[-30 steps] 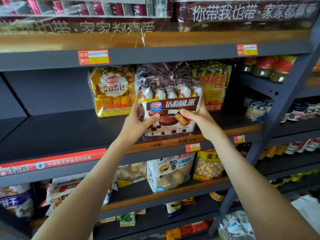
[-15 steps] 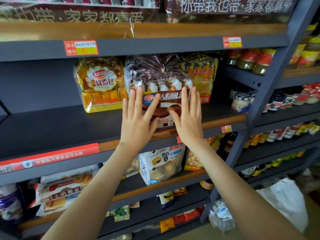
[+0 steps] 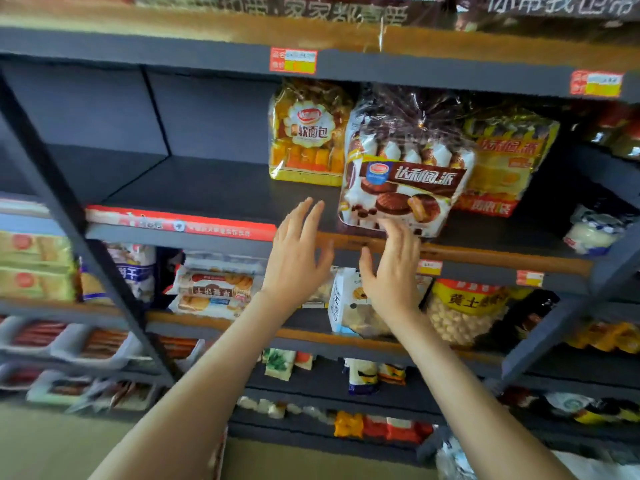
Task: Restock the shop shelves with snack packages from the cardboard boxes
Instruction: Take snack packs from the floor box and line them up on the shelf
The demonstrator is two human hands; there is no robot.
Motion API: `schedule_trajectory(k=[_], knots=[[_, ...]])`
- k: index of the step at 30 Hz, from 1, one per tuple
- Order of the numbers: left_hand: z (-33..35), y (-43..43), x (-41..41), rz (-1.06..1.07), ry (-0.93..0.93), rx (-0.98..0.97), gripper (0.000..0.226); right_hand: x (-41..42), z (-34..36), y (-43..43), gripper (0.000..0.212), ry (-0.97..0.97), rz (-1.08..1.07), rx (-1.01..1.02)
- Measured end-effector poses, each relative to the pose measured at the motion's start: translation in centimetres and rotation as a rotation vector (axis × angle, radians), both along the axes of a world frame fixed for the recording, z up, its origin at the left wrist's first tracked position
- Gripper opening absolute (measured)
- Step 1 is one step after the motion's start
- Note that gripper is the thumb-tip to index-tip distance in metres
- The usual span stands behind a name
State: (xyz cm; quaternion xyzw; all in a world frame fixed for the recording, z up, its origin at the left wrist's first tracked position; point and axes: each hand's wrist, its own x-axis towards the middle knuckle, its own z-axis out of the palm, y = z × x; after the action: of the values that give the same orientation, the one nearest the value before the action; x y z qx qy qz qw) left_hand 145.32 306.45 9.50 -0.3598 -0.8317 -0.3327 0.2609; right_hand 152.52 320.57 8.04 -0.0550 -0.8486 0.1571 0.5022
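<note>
The chocolate-pie bag (image 3: 405, 181) stands upright at the front lip of the shelf (image 3: 207, 192), centre right of the frame. Its crimped top points up and its label faces out, so a shopper can read it straight on. It sits partly in front of a yellow pie bag (image 3: 502, 161) to its right and close beside a soft-bread bag (image 3: 308, 133) to its left, which keeps the row tight.

My left hand (image 3: 294, 258) and right hand (image 3: 394, 271) hover just below it at the shelf edge. The fingers (image 3: 304, 216) are straight and spread, holding nothing. My right fingertips overlap the bag's bottom edge, and I cannot tell if they touch it. I judge this bag is placed. The next ones probably go left of the bread bag, where the dark shelf board shows.
</note>
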Motion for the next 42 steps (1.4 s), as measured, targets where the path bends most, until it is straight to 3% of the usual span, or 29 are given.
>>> schedule_trajectory(k=[3,8,13,18,26,31,34,42], knots=[[-1.6,-2.9,2.3,0.033,-0.119,0.045,0.044,0.1,-1.8,-3.4,0.033,-0.122,0.227,-0.052],[-6.5,-10.9,4.9,0.178,-0.563,-0.036,0.025,0.0,-6.2,-10.7,0.018,-0.529,0.550,-0.222],[-13.9,-22.1,7.5,0.543,-0.978,0.007,0.025,-1.1,-11.2,-18.8,0.008,-1.035,0.661,-0.386],[-19.9,-34.4,11.8,0.838,-1.231,0.214,0.020,-3.4,-16.1,-27.1,0.009,-1.298,0.680,-0.460],[-24.2,-55.0,15.7,1.115,-1.348,0.458,0.023,-7.8,-21.2,-48.4,0.012,-1.509,0.782,-0.535],[-23.8,-67.4,15.2,1.231,-1.299,0.435,0.027,-10.1,-23.6,-61.7,0.008,-1.581,0.804,-0.519],[-23.6,-73.4,13.9,1.271,-1.282,0.442,0.029,-12.4,-24.3,-68.3,0.007,-1.643,0.809,-0.479],[-25.5,-84.5,7.5,1.392,-1.258,0.683,0.029,-21.4,-27.0,-81.9,0.013,-1.695,0.847,-0.327]])
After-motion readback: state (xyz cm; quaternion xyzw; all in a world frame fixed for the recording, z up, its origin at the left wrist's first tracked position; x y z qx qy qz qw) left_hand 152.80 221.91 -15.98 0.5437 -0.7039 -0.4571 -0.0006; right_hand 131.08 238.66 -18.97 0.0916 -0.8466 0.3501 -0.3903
